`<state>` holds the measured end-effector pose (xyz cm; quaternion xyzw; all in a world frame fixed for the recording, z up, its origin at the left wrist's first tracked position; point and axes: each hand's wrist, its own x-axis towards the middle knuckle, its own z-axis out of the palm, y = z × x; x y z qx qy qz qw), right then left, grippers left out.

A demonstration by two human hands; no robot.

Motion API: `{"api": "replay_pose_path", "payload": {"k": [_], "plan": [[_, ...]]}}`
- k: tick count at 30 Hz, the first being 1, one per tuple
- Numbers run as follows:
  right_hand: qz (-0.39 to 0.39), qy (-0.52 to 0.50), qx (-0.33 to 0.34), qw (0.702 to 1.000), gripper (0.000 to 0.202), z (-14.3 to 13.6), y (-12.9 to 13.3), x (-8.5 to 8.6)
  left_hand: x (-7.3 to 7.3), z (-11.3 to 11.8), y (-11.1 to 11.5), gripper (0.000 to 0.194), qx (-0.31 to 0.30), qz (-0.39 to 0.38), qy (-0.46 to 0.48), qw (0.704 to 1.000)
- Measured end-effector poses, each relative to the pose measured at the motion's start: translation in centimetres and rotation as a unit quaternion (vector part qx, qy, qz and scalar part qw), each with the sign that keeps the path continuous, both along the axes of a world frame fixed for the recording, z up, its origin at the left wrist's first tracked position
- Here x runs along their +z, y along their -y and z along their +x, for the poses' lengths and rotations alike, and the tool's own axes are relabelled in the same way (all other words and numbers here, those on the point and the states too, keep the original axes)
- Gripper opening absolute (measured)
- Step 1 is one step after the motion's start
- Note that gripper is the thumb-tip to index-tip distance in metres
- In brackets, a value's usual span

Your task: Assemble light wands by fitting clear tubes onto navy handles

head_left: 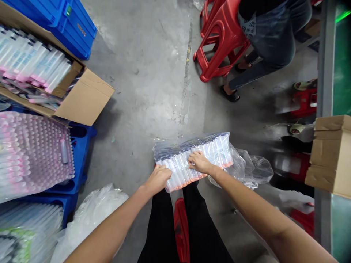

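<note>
A clear plastic bag packed with white tubes (211, 151) that have orange ends and dark caps lies across my knees. My left hand (158, 179) grips its near left corner. My right hand (199, 163) rests flat on top of the tubes near the middle, fingers spread. The bag's loose open end (248, 168) trails off to the right. My legs in black trousers and a red stool (181, 228) show below the bag.
At left are an open cardboard box of white tubes (82, 95), blue crates (68, 22), a pink-tipped tube rack (33, 153) and plastic bags (90, 215). Another person's legs (263, 47) sit on red stools (222, 40) ahead. Cardboard boxes (331, 155) stand at right.
</note>
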<state>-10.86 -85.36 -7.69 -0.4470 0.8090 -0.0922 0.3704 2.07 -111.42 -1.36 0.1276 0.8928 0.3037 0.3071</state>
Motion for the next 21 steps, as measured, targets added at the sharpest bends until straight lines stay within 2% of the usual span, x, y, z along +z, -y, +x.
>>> {"api": "replay_pose_path", "payload": {"k": [2,4,5,7,10,13,17,21], "plan": [[0.002,0.0,-0.001,1.0,0.024,0.0,0.2,0.2,1.6,0.8,2.3,0.023,-0.01,0.001,-0.008,1.0],[0.006,-0.005,-0.005,1.0,0.025,0.3,0.5,0.5,2.8,1.6,3.5,0.026,-0.009,-0.013,-0.02,1.0],[0.01,-0.009,-0.008,1.0,0.025,0.5,0.7,0.7,3.2,2.0,3.3,0.025,-0.003,-0.026,-0.03,0.999],[0.019,-0.021,-0.018,0.999,0.025,1.0,1.0,1.0,3.2,2.6,1.1,0.027,0.016,-0.054,-0.053,0.997],[0.03,-0.035,-0.032,0.998,0.025,1.5,1.1,1.3,1.7,3.0,-4.3,0.037,0.03,-0.07,-0.075,0.994],[0.035,-0.04,-0.044,0.998,0.024,1.7,1.0,1.5,-1.0,3.2,-8.0,0.03,0.042,-0.081,-0.076,0.993],[0.043,-0.046,-0.061,0.996,0.023,2.5,0.8,2.0,-3.9,4.0,-8.4,0.038,0.083,-0.106,-0.082,0.988],[0.081,-0.057,-0.082,0.992,0.024,3.8,0.7,2.7,-4.7,4.4,-8.2,0.042,0.12,-0.118,-0.083,0.982]]}}
